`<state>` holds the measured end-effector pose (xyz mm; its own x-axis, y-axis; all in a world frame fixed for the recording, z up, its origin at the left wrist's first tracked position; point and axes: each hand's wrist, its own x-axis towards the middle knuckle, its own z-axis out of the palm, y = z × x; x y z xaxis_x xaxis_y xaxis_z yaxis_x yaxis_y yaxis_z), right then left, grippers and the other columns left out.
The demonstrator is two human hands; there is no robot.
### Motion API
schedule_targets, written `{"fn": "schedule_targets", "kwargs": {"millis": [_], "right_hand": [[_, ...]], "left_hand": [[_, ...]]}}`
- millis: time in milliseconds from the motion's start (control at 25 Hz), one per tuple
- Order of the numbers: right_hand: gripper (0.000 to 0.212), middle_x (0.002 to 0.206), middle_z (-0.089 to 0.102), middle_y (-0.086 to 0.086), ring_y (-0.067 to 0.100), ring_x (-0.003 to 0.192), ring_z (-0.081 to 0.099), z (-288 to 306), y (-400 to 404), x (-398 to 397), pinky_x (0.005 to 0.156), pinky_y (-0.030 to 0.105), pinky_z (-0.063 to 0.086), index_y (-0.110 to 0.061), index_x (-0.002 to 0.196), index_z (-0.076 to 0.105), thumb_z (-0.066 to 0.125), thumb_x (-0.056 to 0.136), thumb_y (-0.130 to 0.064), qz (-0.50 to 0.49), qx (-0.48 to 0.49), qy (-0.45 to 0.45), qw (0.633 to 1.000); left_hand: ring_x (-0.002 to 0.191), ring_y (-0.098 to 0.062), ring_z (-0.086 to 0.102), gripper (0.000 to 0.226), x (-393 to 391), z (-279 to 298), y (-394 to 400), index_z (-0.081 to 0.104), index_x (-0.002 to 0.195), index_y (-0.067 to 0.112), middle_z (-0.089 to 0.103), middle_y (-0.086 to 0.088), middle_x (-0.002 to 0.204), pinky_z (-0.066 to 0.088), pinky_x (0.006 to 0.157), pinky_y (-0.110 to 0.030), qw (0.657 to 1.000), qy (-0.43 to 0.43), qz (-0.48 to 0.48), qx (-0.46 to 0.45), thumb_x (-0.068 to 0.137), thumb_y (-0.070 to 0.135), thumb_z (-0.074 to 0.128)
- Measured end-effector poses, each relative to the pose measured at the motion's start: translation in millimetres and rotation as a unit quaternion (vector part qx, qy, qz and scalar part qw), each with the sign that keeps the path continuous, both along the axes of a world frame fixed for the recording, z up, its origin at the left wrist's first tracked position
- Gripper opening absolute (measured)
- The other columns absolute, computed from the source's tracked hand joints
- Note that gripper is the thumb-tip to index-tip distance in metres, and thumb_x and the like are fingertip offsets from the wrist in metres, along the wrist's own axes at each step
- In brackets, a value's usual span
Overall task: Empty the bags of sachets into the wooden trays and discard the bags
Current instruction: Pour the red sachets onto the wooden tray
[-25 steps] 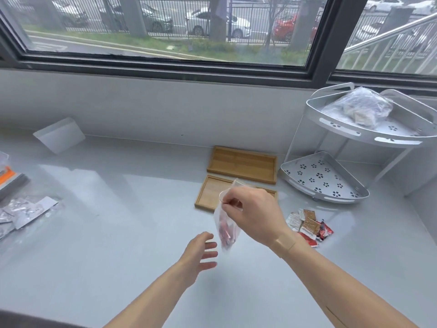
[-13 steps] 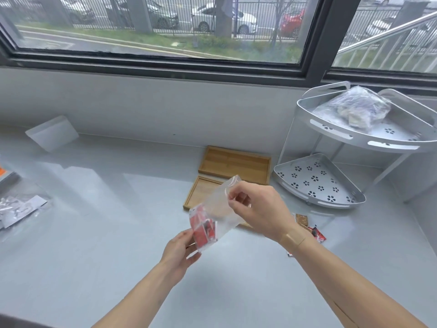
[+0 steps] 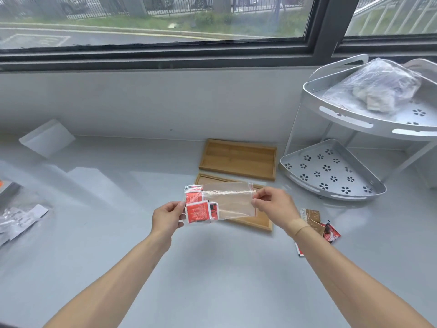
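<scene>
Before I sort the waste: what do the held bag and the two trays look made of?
Bag: thin clear plastic film, glossy; you can see the tray through it, and it has a red zip strip. Trays: apparently bamboo or light wood, matte, with visible grain.

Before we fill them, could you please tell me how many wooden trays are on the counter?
2: the far tray lies by the wall beside the rack; the near tray lies partly behind the held bag.

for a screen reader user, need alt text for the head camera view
Two hands hold a clear zip bag of red sachets sideways over the nearer wooden tray, left hand gripping the bottom, right hand pinching the sealed end.
</scene>
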<state>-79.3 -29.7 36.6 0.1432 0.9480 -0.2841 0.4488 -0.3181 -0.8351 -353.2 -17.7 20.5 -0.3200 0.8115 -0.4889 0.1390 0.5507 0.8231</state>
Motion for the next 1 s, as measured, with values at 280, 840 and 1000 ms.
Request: {"fn": "schedule_targets", "kwargs": {"millis": [280, 840, 1000], "right_hand": [[0.012, 0.076, 0.071, 0.0, 0.014, 0.064, 0.062, -45, 14, 4, 0.07, 0.03, 0.049, -0.023, 0.072, 0.067, 0.074, 0.079, -0.016, -0.066, -0.093, 0.071, 0.991], [0.017, 0.072, 0.064, 0.004, 0.008, 0.053, 0.054, -68, 29, -35, 0.053, 0.022, 0.042, -0.019, 0.074, 0.06, 0.07, 0.087, -0.013, -0.127, -0.158, 0.231, 0.952], [0.021, 0.064, 0.061, -0.001, 0.0, 0.038, 0.052, -67, 33, -52, 0.05, 0.021, 0.04, -0.019, 0.073, 0.059, 0.065, 0.09, -0.008, -0.134, -0.181, 0.296, 0.928]], "left_hand": [[0.068, -0.016, 0.057, 0.015, 16, 9, 37, 0.069, 0.083, 0.014, 0.067, -0.001, 0.079, 0.047, 0.06, -0.026, 0.998, 0.038, -0.055, 0.013, 0.095, 0.019, 0.061], [0.062, -0.014, 0.058, 0.017, 19, 63, 82, 0.07, 0.076, 0.017, 0.068, 0.0, 0.077, 0.041, 0.057, -0.027, 0.966, 0.177, -0.163, 0.09, 0.09, 0.025, 0.065], [0.058, -0.012, 0.055, 0.021, 22, 86, 87, 0.067, 0.071, 0.022, 0.065, 0.004, 0.07, 0.041, 0.057, -0.026, 0.94, 0.229, -0.217, 0.134, 0.091, 0.025, 0.063]]}}
